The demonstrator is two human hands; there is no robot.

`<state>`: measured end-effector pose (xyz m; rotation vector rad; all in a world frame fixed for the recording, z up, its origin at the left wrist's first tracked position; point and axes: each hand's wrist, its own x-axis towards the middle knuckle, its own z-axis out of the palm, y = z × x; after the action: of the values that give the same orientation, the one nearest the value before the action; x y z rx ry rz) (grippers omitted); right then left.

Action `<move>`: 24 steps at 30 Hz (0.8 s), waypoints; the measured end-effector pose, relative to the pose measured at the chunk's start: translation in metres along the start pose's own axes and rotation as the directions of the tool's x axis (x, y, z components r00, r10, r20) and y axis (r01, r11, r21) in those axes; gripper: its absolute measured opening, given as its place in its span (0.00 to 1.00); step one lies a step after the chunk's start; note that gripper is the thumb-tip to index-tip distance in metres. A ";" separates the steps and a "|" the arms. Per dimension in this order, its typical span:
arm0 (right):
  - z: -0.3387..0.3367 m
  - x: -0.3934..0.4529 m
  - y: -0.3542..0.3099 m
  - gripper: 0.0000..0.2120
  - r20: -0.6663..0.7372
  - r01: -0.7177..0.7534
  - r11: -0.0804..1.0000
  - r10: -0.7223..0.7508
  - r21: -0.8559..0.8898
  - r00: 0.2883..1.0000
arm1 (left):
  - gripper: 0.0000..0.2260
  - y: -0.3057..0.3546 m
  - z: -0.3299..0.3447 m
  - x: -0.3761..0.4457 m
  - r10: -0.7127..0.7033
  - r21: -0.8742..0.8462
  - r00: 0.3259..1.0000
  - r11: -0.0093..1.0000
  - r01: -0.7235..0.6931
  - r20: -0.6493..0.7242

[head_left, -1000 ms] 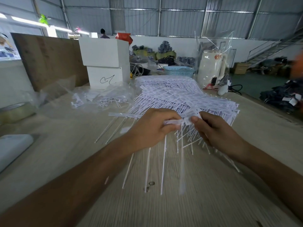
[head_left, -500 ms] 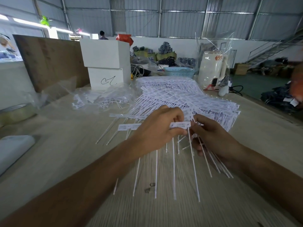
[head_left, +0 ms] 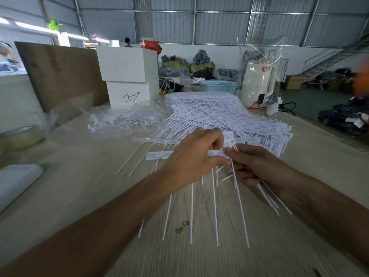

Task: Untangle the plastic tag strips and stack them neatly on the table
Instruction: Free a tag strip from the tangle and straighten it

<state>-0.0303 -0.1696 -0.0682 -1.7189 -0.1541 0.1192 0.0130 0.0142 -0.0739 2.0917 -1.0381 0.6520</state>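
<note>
I look down on a long pale wooden table (head_left: 83, 188), and the biggest thing on it by far is the stacked pile (head_left: 225, 116) of white plastic tag strips, fanned in overlapping layers from the far middle of the table down toward my hands, so I judge most of the sorting already done. Left of it a crumpled clear bag (head_left: 123, 121) holds a smaller jumble of strips, which I take as work still waiting. Nearer, just beside the pile's front edge, a few loose strips (head_left: 151, 154) lie flat with their thin tails pointing toward me, not yet squared onto the stack. Smallest is the bunch in hand (head_left: 215, 196): my left hand (head_left: 191, 156) pinches the label ends with curled fingers, several tails hanging down over the table, while my right hand (head_left: 257, 166) grips another few tails in a closed fist, its thumb touching the same labels. I judge this bunch is mid-separation and must still be laid on the pile
</note>
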 end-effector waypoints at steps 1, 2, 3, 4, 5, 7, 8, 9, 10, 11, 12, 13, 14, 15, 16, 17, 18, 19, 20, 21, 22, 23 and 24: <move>0.000 -0.001 -0.001 0.17 0.004 -0.009 1.000 0.009 0.002 1.000 | 0.17 0.001 0.001 0.000 0.002 0.011 1.000 1.000 -0.002 0.000; -0.001 -0.001 -0.001 0.16 0.011 -0.021 1.000 0.021 0.015 1.000 | 0.18 0.002 0.001 0.000 0.004 0.021 1.000 1.000 -0.004 -0.003; -0.002 -0.001 -0.001 0.15 0.023 -0.040 0.999 0.039 0.037 0.999 | 0.17 0.002 0.001 0.000 0.011 0.032 1.000 0.999 -0.011 -0.010; -0.002 -0.001 -0.001 0.13 0.045 -0.061 0.996 0.058 0.064 0.997 | 0.17 0.003 0.001 0.000 0.023 0.042 0.999 0.999 -0.022 -0.022; -0.002 -0.001 -0.001 0.13 0.073 -0.079 0.993 0.072 0.087 0.995 | 0.16 0.003 0.001 0.000 0.037 0.051 0.999 0.998 -0.035 -0.035; -0.002 -0.001 0.000 0.13 0.109 -0.082 0.990 0.069 0.112 0.992 | 0.15 0.005 -0.001 0.000 0.055 0.073 0.997 0.996 -0.051 -0.054; -0.003 -0.001 0.001 0.13 0.110 -0.065 0.991 0.053 0.115 0.993 | 0.15 0.006 -0.001 0.001 0.057 0.083 0.997 0.995 -0.052 -0.054; -0.003 -0.002 0.001 0.13 0.101 -0.046 0.992 0.034 0.115 0.994 | 0.15 0.007 -0.001 0.001 0.055 0.089 0.997 0.995 -0.051 -0.049; -0.003 -0.002 0.001 0.13 0.086 -0.028 0.993 0.018 0.116 0.996 | 0.14 0.007 -0.001 0.002 0.049 0.084 0.998 0.995 -0.046 -0.040; -0.003 -0.002 0.001 0.13 0.065 -0.013 0.992 0.005 0.125 0.998 | 0.14 0.007 -0.001 0.002 0.038 0.070 0.999 0.997 -0.036 -0.029; -0.004 -0.001 0.000 0.13 0.034 -0.002 0.989 -0.003 0.146 0.999 | 0.12 0.005 -0.002 0.003 0.022 0.051 1.000 0.998 -0.022 -0.016; -0.005 0.000 0.000 0.12 -0.002 0.005 0.985 -0.004 0.171 1.000 | 0.11 0.002 -0.003 0.002 0.001 0.041 1.000 0.999 -0.001 -0.001; -0.007 0.001 -0.001 0.12 -0.033 0.010 0.981 -0.003 0.193 0.999 | 0.10 -0.002 -0.004 0.002 -0.024 0.050 1.000 0.998 0.023 0.016; -0.008 0.001 -0.001 0.12 -0.052 0.010 0.978 0.000 0.207 0.999 | 0.11 -0.005 -0.005 0.001 -0.051 0.075 0.998 0.996 0.048 0.034; -0.010 0.002 -0.001 0.12 -0.056 0.007 0.977 0.005 0.212 0.998 | 0.12 -0.009 -0.006 0.001 -0.072 0.106 0.996 0.992 0.067 0.051; -0.009 0.002 0.000 0.12 -0.046 0.004 0.976 0.006 0.216 0.999 | 0.13 -0.011 -0.007 0.000 -0.080 0.136 0.995 0.988 0.071 0.059; -0.009 0.002 0.001 0.13 -0.037 0.008 0.977 0.000 0.214 0.999 | 0.12 -0.014 -0.008 0.000 -0.071 0.165 0.996 0.984 0.061 0.054; -0.007 0.001 0.002 0.14 -0.035 0.025 0.981 -0.019 0.195 0.999 | 0.11 -0.015 -0.008 -0.001 -0.053 0.189 0.998 0.981 0.044 0.042; -0.006 0.001 0.003 0.14 -0.045 0.071 0.989 -0.066 0.128 0.997 | 0.10 -0.016 -0.008 -0.001 -0.035 0.208 0.999 0.978 0.027 0.035; -0.005 0.001 0.003 0.16 -0.056 0.152 0.988 -0.153 -0.016 0.987 | 0.09 -0.017 -0.009 -0.001 -0.015 0.218 0.999 0.976 0.006 0.041; -0.007 0.001 0.003 0.16 -0.050 0.255 0.942 -0.271 -0.217 0.961 | 0.08 -0.018 -0.009 -0.002 0.004 0.219 0.998 0.976 -0.018 0.061; -0.007 0.002 0.003 0.16 -0.014 0.343 0.843 -0.383 -0.413 0.924 | 0.07 -0.018 -0.008 -0.002 0.023 0.211 0.996 0.977 -0.041 0.084; -0.009 0.002 0.003 0.17 0.028 0.397 0.733 -0.459 -0.552 0.888 | 0.06 -0.018 -0.008 -0.002 0.038 0.194 0.994 0.979 -0.057 0.101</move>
<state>-0.0267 -0.1785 -0.0700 -2.2065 -0.5460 -0.4070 0.0254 0.0294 -0.0771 2.2948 -1.1196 0.7078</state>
